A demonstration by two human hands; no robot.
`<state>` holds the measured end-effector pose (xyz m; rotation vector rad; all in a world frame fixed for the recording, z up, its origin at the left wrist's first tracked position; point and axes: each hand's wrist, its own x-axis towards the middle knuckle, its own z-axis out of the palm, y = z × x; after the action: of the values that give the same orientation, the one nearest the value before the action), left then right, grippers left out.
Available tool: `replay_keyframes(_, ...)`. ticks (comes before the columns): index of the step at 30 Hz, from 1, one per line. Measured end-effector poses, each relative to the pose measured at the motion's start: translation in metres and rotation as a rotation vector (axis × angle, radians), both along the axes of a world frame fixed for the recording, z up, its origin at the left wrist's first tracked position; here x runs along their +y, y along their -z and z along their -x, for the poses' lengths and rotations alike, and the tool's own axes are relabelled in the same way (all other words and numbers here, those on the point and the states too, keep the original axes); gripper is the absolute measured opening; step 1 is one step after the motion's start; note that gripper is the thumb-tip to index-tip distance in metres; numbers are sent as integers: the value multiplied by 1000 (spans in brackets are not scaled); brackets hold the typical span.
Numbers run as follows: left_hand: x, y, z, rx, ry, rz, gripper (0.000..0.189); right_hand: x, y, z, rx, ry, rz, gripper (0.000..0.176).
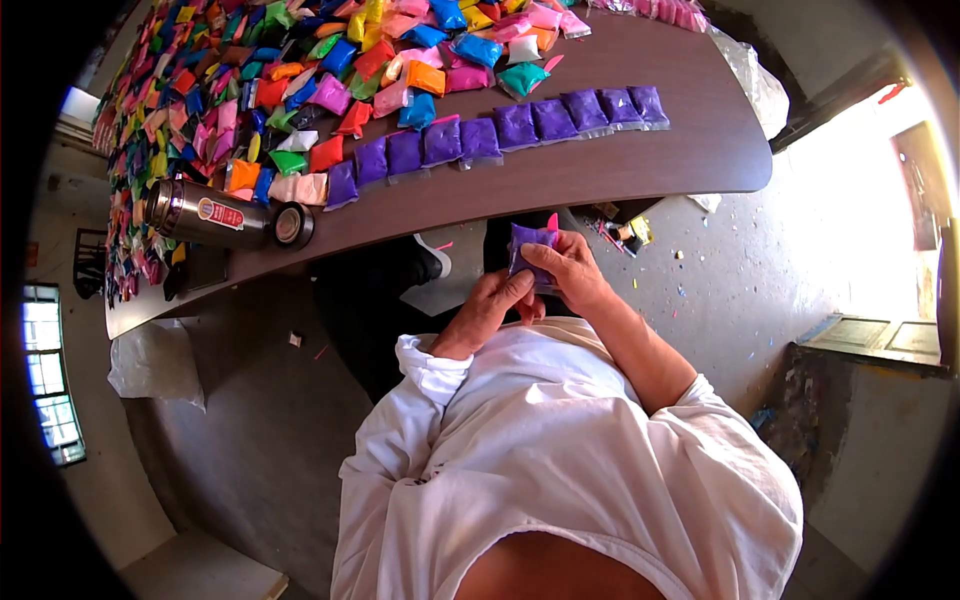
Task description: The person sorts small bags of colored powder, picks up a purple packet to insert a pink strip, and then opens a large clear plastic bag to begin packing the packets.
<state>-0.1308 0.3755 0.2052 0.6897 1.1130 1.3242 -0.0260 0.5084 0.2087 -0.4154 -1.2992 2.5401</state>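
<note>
As purple packets (pixel 515 127) are lining the counter (pixel 705 150), I'm pinching a pouch (pixel 528 238) between curled fingers; left hand (pixel 490 303) and right hand (pixel 572 266) are both gripping.

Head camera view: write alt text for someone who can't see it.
A person's left hand and right hand hold a small purple packet. Beyond is a brown table with a row of purple packets, a heap of multicoloured packets and a metallic flask.

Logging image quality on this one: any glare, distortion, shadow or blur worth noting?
Head view: glare washes out the bright opening at right; head view: fisheye distortion bows the table edge, with black corners; head view: dim floor at left; head view: left hand, right hand and purple packet show no obvious blur.
</note>
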Motion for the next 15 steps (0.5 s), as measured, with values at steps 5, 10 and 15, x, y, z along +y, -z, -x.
replay_keyframes(5,0,-2,0,56,31,-15,46,0,2,-3,-41,38,51,18)
replay_keyframes(10,0,15,5,49,-52,32,54,2,-15,-5,-139,50,-98,27)
replay_keyframes(15,-1,18,4,41,-77,32,60,-5,-21,-5,-162,39,-183,28)
